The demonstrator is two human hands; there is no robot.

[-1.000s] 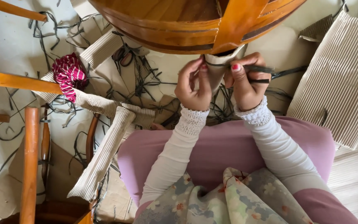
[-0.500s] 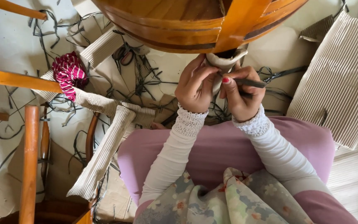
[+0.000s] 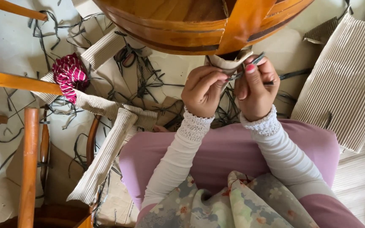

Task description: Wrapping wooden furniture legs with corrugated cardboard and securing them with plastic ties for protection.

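Both hands have risen since half a second ago, back up near the chair's seat rim; the strap end that lay low and flat now points up and to the right.

Head view: left hand (image 3: 202,93) is closed, fingertips pinching the dark strap (image 3: 250,66) just beside the wrapped leg (image 3: 229,64). Right hand (image 3: 255,90) is closed on the same strap, thumb pressed over it, free end sticking up past the fingers. The two grips sit close together, which keeps the strap taut against the cardboard wrap. Whether the strap is looped or knotted there is probably not readable; fingers cover it.

Chair (image 3: 199,25) is upturned or tilted towards the person, so the leg end sits within reach above the lap.

No true containers here. Nearest thing to one is the cardboard sleeve on the leg, holding the leg end. Other legs (image 3: 106,158) lie at left, already sleeved in corrugated card. Corrugated sheet (image 3: 347,84) lies flat at right. Loose strap offcuts (image 3: 144,84) litter the floor; a red-and-white cloth (image 3: 69,76) sits on a wrapped piece at left.
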